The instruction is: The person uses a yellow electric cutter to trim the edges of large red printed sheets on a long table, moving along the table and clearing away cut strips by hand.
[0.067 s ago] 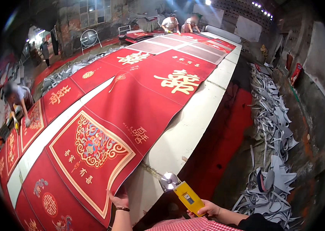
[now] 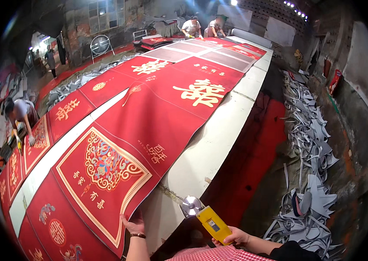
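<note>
A long red printed carpet sheet [image 2: 162, 117] with gold lettering and a bordered pattern lies over the pale work table [image 2: 188, 172]. At its near right edge, my left hand [image 2: 135, 225] grips the sheet, thumb on top and the other fingers hidden beneath. The sheet's edge is slightly raised there. My right hand [image 2: 237, 236] is wrapped round a yellow handheld rotary cutter [image 2: 213, 222]. Its shiny round blade [image 2: 191, 205] points away from me, beside the table's right edge and apart from the sheet.
Grey offcut strips [image 2: 308, 139] are heaped along the floor at right. Across the table at left, a person [image 2: 22, 114] bends over red sheets with a yellow tool. Two people [image 2: 192, 28] work at the far end, near a grey roll [image 2: 252, 37]. A round fan [image 2: 100, 44] stands beyond.
</note>
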Available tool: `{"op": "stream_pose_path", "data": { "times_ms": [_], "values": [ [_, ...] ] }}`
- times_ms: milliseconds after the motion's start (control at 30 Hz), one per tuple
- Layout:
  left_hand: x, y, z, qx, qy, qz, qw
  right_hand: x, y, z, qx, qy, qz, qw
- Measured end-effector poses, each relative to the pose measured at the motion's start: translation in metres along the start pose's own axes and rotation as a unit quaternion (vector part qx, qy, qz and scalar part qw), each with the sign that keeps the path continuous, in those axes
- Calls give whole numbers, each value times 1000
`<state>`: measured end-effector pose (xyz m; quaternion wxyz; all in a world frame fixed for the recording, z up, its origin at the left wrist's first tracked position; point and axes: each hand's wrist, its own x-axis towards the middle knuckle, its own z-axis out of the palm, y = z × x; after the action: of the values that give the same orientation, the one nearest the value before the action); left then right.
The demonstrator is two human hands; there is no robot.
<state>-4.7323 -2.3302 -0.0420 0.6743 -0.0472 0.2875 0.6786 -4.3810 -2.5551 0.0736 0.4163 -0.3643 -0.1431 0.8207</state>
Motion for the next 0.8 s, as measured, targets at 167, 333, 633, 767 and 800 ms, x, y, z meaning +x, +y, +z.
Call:
{"op": "stream_pose_path", "data": {
  "times_ms": [167, 333, 633, 767, 800],
  "values": [
    [-27, 41, 77, 290, 17, 75, 954, -25, 8, -4, 13, 25, -14, 1000],
    [-58, 90, 219, 462, -185, 175, 849, -40, 23, 37, -24, 48, -53, 997],
    [-169, 61, 69, 536, -192, 63, 819, -93, 58, 90, -4, 76, -186, 980],
    [-154, -3, -22, 548, -35, -183, 815, -107, 70, 94, -13, 124, -202, 971],
    [-147, -15, -33, 510, -43, -208, 834, -107, 72, 96, -13, 132, -194, 972]
  ]
}}
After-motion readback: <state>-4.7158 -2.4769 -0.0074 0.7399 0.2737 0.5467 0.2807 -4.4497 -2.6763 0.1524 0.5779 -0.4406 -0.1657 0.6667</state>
